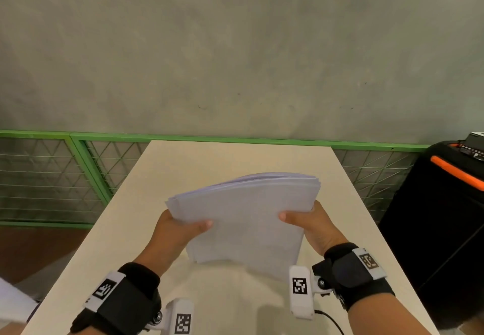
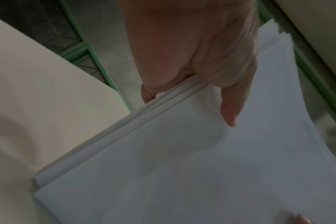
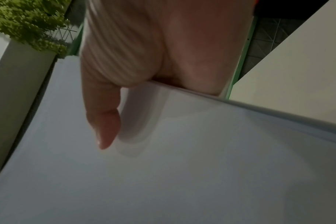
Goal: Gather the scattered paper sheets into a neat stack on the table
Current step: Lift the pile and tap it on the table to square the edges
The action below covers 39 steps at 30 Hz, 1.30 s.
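Item under inspection: a stack of white paper sheets [image 1: 243, 219], held above the beige counter [image 1: 167, 167] at about the centre of the head view. The stack is tilted, its far edge raised and bowed, its near edge low over the counter; whether that edge touches the surface cannot be told. The sheet edges are not flush: at the 9 o'clock side, layers show stepped offsets in the left wrist view [image 2: 182, 151].

Left hand [image 1: 178, 230]: closed on the stack at its 9 o'clock edge, thumb lying across the top sheet, remaining fingers behind the paper and hidden. The left wrist view confirms the thumb [image 2: 230, 109] pressed on the top face, with a fingertip showing at the edge beneath.

Right hand [image 1: 314, 227]: closed on the stack at its 3 o'clock edge in the same manner, thumb on top, fingers out of sight behind. The right wrist view shows the thumb [image 3: 105, 121] flat on the sheets [image 3: 182, 166].

Both wrists carry black straps with white marker blocks.

Surroundings: a grey concrete wall [image 1: 235, 46] at 12 o'clock beyond the counter; a green-framed wire mesh fence [image 1: 52, 177] runs along its base. A black case with an orange strip [image 1: 445, 216] stands at 3 o'clock beside the counter. Green foliage [image 3: 29, 22] appears in the right wrist view.
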Each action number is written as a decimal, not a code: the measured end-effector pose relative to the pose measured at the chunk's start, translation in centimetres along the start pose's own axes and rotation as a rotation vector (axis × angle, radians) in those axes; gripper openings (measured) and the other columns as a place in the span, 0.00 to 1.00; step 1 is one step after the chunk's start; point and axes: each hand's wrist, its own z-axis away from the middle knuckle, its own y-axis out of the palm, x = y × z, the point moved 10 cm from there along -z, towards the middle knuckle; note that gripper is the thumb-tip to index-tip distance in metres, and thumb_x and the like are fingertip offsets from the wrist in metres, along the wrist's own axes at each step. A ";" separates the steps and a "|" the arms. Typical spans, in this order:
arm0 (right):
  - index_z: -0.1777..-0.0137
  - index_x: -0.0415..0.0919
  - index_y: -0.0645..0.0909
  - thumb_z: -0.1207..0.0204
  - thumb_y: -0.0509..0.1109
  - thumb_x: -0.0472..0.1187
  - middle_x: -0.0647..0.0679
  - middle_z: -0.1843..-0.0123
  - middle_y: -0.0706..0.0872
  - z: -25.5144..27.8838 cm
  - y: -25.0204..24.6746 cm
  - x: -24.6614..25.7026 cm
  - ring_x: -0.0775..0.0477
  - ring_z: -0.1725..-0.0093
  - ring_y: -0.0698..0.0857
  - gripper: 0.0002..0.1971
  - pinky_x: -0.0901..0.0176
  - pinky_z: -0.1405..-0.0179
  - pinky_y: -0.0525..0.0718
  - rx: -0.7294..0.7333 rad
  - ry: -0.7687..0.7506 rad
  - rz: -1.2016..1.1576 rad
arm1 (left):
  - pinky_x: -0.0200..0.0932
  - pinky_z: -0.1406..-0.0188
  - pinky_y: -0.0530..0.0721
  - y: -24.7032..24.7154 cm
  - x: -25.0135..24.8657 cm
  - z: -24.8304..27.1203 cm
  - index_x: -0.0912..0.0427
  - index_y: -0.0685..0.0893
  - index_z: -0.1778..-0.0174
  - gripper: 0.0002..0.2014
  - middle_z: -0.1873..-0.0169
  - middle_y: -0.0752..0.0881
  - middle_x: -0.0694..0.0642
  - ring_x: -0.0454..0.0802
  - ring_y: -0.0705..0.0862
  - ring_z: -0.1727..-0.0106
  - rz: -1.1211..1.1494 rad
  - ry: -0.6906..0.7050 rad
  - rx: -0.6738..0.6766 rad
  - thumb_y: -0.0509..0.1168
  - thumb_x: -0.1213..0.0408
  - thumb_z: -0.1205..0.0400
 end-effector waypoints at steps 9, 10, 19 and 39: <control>0.55 0.43 0.89 0.68 0.89 0.46 0.44 0.55 0.93 0.2 0.5 0.4 0.44 0.53 0.91 0.34 0.53 0.57 0.88 -0.021 -0.012 0.000 | 0.48 0.54 0.85 -0.3 -0.5 0.0 0.52 0.87 0.57 0.20 0.63 0.93 0.46 0.42 0.91 0.61 0.002 0.003 -0.077 0.79 0.64 0.45; 0.56 0.43 0.89 0.66 0.88 0.43 0.45 0.56 0.93 0.4 0.6 0.5 0.44 0.54 0.91 0.31 0.55 0.58 0.88 -0.006 -0.013 -0.006 | 0.49 0.53 0.86 -0.3 -0.6 0.3 0.53 0.88 0.57 0.22 0.63 0.93 0.48 0.44 0.91 0.60 0.003 0.007 -0.072 0.79 0.61 0.48; 0.59 0.45 0.89 0.70 0.88 0.52 0.47 0.58 0.93 -0.4 0.9 1.6 0.46 0.56 0.91 0.33 0.54 0.57 0.90 -0.049 -0.055 0.022 | 0.45 0.59 0.85 0.0 -1.3 -0.6 0.52 0.87 0.57 0.18 0.60 0.91 0.52 0.54 0.89 0.55 -0.008 0.007 -0.105 0.77 0.62 0.43; 0.51 0.38 0.86 0.55 0.80 0.47 0.48 0.56 0.89 -1.3 1.7 5.3 0.51 0.57 0.88 0.28 0.62 0.60 0.85 -0.056 -0.152 0.133 | 0.32 0.70 0.81 0.0 -4.7 -2.5 0.47 0.78 0.55 0.25 0.58 0.82 0.50 0.47 0.82 0.59 -0.021 0.151 -0.015 0.75 0.51 0.47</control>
